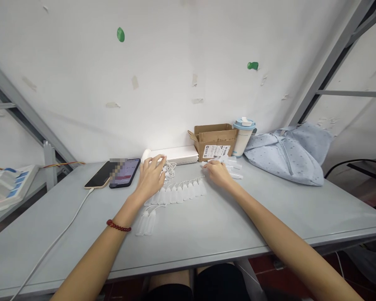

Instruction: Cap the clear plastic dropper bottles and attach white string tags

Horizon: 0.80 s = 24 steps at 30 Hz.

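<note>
A row of several small clear bags (181,191) with white cables in them lies across the middle of the grey table (207,225). Two more bags (146,221) lie nearer me. My left hand (150,177), with a red bead bracelet on its wrist, reaches over the left end of the row toward a loose white cable (170,169); its fingers are curled, and what they hold is hidden. My right hand (217,172) rests palm down at the right end of the row, fingers pressed on small white pieces (233,167).
Two phones (114,173) lie at the left, one on a white charging lead. A white lamp bar (175,154), an open cardboard box (215,141), a blue-lidded cup (242,136) and a pale blue cloth bag (288,154) stand along the wall. A tray of parts (6,186) sits far left.
</note>
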### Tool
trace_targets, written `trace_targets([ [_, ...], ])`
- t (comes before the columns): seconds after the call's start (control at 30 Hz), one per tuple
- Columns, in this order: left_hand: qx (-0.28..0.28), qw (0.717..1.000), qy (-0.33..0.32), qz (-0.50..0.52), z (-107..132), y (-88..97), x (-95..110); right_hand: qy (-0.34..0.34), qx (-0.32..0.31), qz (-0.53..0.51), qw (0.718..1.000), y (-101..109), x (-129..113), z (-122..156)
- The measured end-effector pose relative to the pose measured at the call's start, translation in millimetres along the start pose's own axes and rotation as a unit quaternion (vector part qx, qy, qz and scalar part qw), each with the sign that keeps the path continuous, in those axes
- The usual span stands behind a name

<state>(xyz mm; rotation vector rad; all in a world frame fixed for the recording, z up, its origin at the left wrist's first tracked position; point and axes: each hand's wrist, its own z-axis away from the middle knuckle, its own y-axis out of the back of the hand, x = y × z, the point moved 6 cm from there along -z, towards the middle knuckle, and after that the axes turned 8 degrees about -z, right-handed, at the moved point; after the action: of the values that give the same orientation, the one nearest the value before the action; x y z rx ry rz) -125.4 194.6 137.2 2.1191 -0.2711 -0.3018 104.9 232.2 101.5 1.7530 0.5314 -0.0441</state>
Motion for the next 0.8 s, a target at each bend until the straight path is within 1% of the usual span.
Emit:
trace_targets([
  [0.1, -0.032, 0.999, -0.017, 0.007, 1, -7.8, 0, 0.012, 0.021, -0.040, 0.999, 5, -6, 1],
  [0.23, -0.026, 0.999, 0.006, 0.027, 0, -7.6, -3, 0.035, 0.045, -0.087, 0.995, 9, -13, 1],
  [0.33, 0.001, 0.998, 0.009, 0.069, -2, -4.6, -3, 0.049, 0.073, -0.143, 0.986, 13, -18, 3],
  [0.4, 0.038, 0.990, 0.016, 0.132, -2, -0.6, -3, 0.044, 0.097, -0.214, 0.971, 16, -19, 5],
  [0.43, 0.057, 0.983, 0.030, 0.172, -2, 1.6, -4, 0.039, 0.106, -0.254, 0.961, 17, -20, 6],
  [0.5, 0.079, 0.960, 0.075, 0.259, -2, 5.2, -7, 0.035, 0.106, -0.324, 0.939, 17, -22, 8],
  [0.57, 0.076, 0.924, 0.125, 0.354, -1, 6.9, -8, 0.041, 0.092, -0.382, 0.919, 16, -27, 10],
  [0.63, 0.052, 0.875, 0.167, 0.451, 0, 7.3, -7, 0.051, 0.075, -0.420, 0.903, 14, -34, 12],
  [0.7, 0.021, 0.827, 0.200, 0.526, 2, 7.5, -2, 0.057, 0.059, -0.439, 0.894, 13, -41, 15],
  [0.8, -0.022, 0.766, 0.219, 0.604, 3, 8.6, 6, 0.070, 0.039, -0.454, 0.887, 12, -52, 20],
])
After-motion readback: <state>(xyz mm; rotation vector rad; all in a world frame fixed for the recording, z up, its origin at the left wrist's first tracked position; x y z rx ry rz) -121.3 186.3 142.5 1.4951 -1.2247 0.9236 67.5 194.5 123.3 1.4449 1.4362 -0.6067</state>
